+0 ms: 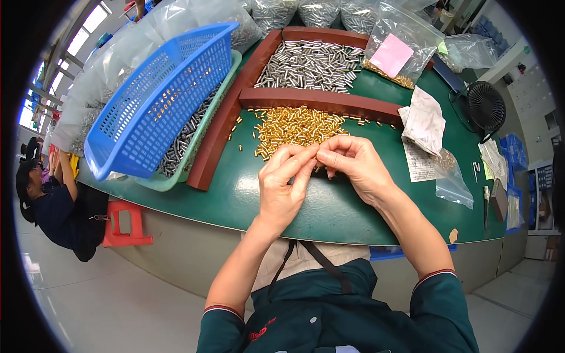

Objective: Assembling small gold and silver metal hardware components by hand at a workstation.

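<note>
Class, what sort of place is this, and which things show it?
Probably a factory workshop: the green worktable bears heaps of gold-coloured pieces and silver-coloured pins, with filled bags behind.

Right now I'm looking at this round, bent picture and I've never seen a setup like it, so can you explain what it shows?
There's no machine working here, just a person's bare left hand and right hand. The one picture comes from a fisheye camera on that person's head, looking down, so straight edges curve.

On the green table lies a pile of small gold-coloured pieces. Beyond a dark red bar lie silver-coloured pins. To the left, a tilted blue basket sits over a pale green tray. A black fan stands at the right.

The fingertips meet in front of the gold-coloured pile; whatever they pinch is too small or hidden to make out.
</note>
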The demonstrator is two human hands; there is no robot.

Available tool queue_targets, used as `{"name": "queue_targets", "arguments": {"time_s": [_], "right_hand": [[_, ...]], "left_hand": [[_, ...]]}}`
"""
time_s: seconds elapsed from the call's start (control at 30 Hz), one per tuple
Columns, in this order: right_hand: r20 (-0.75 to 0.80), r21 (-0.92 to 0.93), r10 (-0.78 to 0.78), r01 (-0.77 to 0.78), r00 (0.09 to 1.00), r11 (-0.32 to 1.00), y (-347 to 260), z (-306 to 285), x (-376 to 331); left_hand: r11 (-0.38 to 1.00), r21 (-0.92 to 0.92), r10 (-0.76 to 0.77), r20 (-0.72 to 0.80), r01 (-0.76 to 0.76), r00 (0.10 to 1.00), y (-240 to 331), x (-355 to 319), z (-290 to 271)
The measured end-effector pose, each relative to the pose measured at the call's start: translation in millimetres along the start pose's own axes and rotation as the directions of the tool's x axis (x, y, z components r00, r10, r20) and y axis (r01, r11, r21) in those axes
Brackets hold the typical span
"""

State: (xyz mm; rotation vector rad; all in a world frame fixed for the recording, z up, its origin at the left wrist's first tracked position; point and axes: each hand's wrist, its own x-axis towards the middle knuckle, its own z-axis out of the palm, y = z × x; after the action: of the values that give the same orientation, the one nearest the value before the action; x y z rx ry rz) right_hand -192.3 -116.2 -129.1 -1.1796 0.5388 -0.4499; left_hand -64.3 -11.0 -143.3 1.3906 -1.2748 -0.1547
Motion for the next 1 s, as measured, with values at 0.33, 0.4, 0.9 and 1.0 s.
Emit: {"name": "queue_targets", "arguments": {"time_s": [0.33, 0.4, 0.9, 1.0], "right_hand": [[0.054, 0.163, 0.117, -0.125, 0.992, 0.979, 2.5, 0.0, 0.9], [0.085, 0.212, 0.121, -0.136, 0.989, 0.968, 3.0, -0.6, 1.0], [0.29, 0.69, 0.241, -0.377, 0.926, 0.618, 7.7, -15.9, 9.6], [0.229, 0.611, 0.171, -0.278, 0.958, 0.741, -0.2, -13.4, 13.1]], "left_hand": [[0.993, -0.098, -0.067, 0.047, 0.072, 0.997, -0.7, 1.3, -4.7], [0.991, -0.11, -0.07, 0.054, 0.076, 0.996, -1.2, 1.4, -5.2], [0.926, -0.301, -0.254, -0.056, 0.226, 0.966, 2.9, -1.2, -7.2], [0.886, -0.38, -0.316, -0.074, 0.267, 0.946, -0.5, -0.8, -7.6]]}}
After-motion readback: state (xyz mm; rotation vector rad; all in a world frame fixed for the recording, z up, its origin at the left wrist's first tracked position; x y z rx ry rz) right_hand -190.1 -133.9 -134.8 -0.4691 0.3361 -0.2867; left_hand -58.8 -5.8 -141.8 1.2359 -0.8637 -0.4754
